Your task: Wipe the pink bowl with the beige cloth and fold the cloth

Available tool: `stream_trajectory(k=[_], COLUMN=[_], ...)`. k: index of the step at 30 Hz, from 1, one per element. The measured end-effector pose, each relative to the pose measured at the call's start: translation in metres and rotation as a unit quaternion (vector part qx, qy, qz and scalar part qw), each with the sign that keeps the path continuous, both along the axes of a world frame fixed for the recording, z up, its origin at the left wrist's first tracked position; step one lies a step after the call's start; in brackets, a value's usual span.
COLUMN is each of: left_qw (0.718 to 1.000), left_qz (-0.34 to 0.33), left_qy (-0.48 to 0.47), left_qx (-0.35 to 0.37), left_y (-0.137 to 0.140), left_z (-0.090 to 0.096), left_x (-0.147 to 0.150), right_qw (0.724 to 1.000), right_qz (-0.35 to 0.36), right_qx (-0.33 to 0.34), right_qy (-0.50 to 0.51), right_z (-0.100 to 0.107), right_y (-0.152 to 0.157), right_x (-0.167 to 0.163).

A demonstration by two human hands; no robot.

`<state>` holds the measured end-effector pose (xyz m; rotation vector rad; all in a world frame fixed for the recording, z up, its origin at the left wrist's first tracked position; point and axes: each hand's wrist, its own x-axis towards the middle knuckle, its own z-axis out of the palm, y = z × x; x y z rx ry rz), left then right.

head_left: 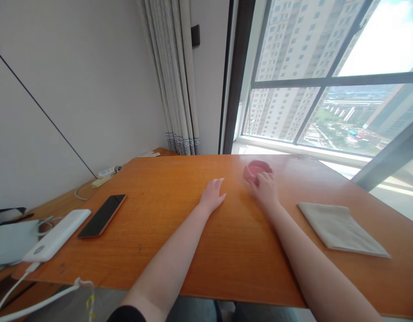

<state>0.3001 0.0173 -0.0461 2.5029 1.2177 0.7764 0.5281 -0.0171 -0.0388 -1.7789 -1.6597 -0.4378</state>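
Observation:
My right hand (pixel 265 190) grips the near rim of a small pink bowl (pixel 251 170), thumb and fingers closed on its edge. The bowl is at the far part of the orange-brown wooden table (pixel 166 197), toward the window side. To its left, my left hand (pixel 212 196) is held over the tabletop with thumb and fingers apart and nothing in it. Right of my right forearm lies a folded beige cloth (pixel 339 228), flat on the table. Whether the bowl's base touches the wood I cannot tell.
At the left lie a black-screened phone (pixel 102 216) and a white power bank (pixel 57 235) with a white cable (pixel 12 290) plugged in. A power strip (pixel 107 172) sits by the wall. Behind the table are a curtain (pixel 176 80) and a large window (pixel 293 107).

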Motion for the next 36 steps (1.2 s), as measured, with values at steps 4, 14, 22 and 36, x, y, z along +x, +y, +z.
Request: stream_trajectory(k=[4, 14, 22, 36], left_qw=[0.993, 0.989, 0.966, 0.914], left_qz=[-0.054, -0.061, 0.194, 0.350], left_qy=[-0.007, 0.072, 0.129, 0.198], left_qx=[0.107, 0.114, 0.115, 0.056], left_y=[-0.006, -0.006, 0.030, 0.039], left_z=[0.011, 0.022, 0.027, 0.016], left_x=[0.000, -0.005, -0.123, -0.206], right_qw=[0.984, 0.970, 0.984, 0.983], right_qz=[0.173, 0.236, 0.126, 0.130], right_qx=[-0.032, 0.000, 0.019, -0.007], right_qy=[0.003, 0.061, 0.123, 0.129], right_z=[0.005, 0.010, -0.007, -0.010], right_y=[-0.002, -0.019, -0.012, -0.009], right_x=[-0.057, -0.076, -0.063, -0.049])
